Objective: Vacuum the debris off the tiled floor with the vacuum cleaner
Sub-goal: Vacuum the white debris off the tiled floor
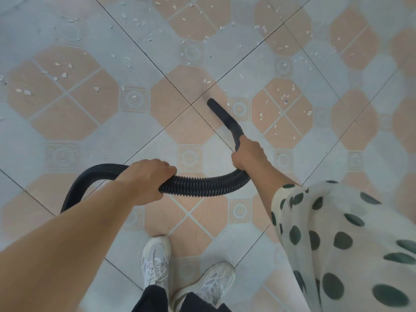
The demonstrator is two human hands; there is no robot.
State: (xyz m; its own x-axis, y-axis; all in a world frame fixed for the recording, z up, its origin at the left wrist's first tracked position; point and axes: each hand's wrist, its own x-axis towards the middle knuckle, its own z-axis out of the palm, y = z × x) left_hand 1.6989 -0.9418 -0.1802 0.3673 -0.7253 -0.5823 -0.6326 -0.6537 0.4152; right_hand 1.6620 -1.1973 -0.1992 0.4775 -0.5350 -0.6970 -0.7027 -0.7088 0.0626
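Frame centre: right hand [248,154] fingers wrap stiff nozzle [225,117], left hand [149,179] fingers curl round ribbed hose [202,184], likely light and floppy, so hold near nozzle; debris [284,96] scattered above.

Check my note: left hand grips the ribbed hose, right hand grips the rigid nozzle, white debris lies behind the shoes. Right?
No: the head view shows the debris ahead, around and beyond the nozzle, not behind the shoes. Both grips are right.
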